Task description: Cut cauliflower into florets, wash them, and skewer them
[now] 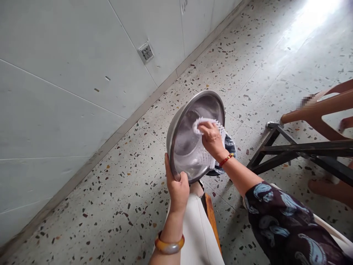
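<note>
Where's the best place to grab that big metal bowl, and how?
Probably hold the metal bowl by its near rim, coming from the lower left, thumb over it, fingers outside, like the left hand. The tipped bowl leaves that rim within reach, away from the white cloth.

Cannot read any text, label, brand, number or sign, either at the grip or beyond it.

Smooth, shiny metal basin [182, 141], rough, nubbly cloth [196, 127], smooth stone-chip floor [132, 206], smooth plastic stool [317, 115]
</note>
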Motion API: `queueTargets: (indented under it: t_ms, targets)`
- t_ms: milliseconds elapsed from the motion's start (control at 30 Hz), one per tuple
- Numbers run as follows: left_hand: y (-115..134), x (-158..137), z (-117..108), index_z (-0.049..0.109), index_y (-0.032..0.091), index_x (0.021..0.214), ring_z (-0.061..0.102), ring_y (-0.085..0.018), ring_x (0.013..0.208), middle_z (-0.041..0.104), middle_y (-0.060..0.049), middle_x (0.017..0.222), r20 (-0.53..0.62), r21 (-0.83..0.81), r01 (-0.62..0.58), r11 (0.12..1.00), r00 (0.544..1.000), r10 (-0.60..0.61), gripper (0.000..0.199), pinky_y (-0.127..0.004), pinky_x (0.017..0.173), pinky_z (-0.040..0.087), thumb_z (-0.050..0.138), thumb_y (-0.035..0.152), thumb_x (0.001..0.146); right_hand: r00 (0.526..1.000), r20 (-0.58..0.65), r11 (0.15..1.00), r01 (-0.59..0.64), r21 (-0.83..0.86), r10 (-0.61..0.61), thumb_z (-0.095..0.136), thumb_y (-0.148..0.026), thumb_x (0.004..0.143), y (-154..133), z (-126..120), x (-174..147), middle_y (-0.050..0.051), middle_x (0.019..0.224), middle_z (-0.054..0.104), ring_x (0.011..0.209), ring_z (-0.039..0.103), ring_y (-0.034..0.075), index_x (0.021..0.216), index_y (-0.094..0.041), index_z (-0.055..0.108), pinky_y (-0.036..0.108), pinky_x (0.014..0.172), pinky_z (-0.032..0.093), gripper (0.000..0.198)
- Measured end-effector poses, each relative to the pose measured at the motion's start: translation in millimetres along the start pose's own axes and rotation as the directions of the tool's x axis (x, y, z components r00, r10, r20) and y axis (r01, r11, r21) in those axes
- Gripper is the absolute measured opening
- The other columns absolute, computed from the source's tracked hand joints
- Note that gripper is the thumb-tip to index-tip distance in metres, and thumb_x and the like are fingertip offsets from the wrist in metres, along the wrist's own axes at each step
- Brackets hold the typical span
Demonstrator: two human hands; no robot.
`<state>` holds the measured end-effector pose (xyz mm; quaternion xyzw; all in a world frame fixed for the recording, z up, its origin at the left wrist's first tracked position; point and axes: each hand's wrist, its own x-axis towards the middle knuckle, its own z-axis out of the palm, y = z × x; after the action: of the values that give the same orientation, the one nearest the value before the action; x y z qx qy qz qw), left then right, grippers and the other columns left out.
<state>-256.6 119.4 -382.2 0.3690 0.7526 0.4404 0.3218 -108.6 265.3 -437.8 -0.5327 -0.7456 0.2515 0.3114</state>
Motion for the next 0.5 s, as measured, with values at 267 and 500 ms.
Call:
queueTargets:
  t_ms: [267,500]
  targets:
    - [7.3,-1.2,0.6,0.043,0.017,0.146,0.043,-0.024,0.14,0.048,-0.012,0.15,0.01,0.072,-0.197,0.978,0.98,0.197,0.071,-0.04,0.119,0.033,0.05,0.004,0.077,0.989,0.009,0.989,-0.147,-0.003,0.147,0.042,0.005,0.073,45.8,14.6,4.8,0.014,0.13,0.059,0.126,0.048,0.03,0.116,-0.017,0.065,0.053,0.111,0.038,0.053]
    - [7.6,0.6,-0.8,0.046,0.02,0.145,0.048,-0.02,0.137,0.052,-0.01,0.147,-0.008,0.086,-0.211,0.974,0.977,0.213,0.069,-0.033,0.117,0.036,0.045,0.0,0.078,0.977,0.213,0.995,-0.052,0.081,0.034,0.045,0.004,0.065,63.1,9.5,-33.2,0.006,0.102,0.073,0.101,0.066,0.021,0.092,-0.022,0.073,0.037,0.096,0.053,0.046]
